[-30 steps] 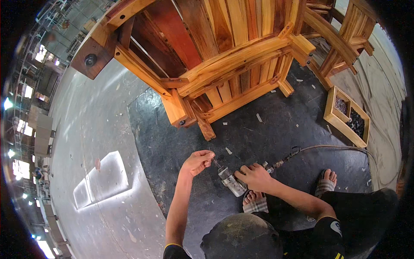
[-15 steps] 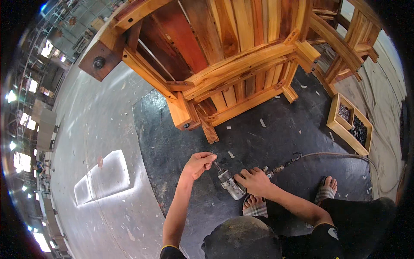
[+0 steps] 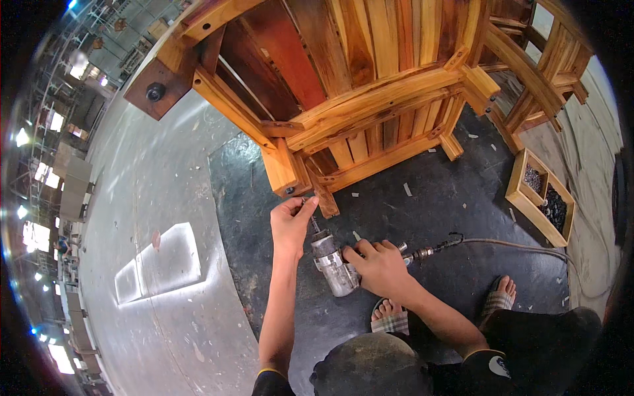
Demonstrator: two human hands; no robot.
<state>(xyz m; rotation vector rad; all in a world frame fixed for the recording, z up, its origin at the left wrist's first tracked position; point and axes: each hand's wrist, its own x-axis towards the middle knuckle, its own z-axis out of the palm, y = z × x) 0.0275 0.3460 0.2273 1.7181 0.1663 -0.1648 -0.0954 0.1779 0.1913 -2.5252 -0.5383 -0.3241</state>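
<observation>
My right hand [image 3: 381, 267] is wrapped round the handle of a worn silver air-powered driver [image 3: 337, 276], its body tilted up toward the furniture. A thin bit [image 3: 315, 225] sticks out of its front end. At the bit's tip, the fingers of my left hand [image 3: 288, 224] are pinched together on something too small and covered to make out. They sit right by the lower corner of an upturned slatted wooden furniture piece [image 3: 383, 99], beside a short leg [image 3: 323, 198] and a thick block [image 3: 281, 173] with a dark round fitting on its end.
An air hose [image 3: 515, 245] runs right from the driver. A wooden box [image 3: 536, 214] holds small screws and black parts in compartments. More wooden furniture [image 3: 528, 66] stands at the far right. Pale scraps lie on the black mat [image 3: 422, 211]. My sandalled feet [image 3: 389, 313] are close below the driver.
Both hands and the driver have moved up and slightly left, toward the furniture's lower corner. The left fingers stay pinched at the bit's tip. The view has shifted slightly.
</observation>
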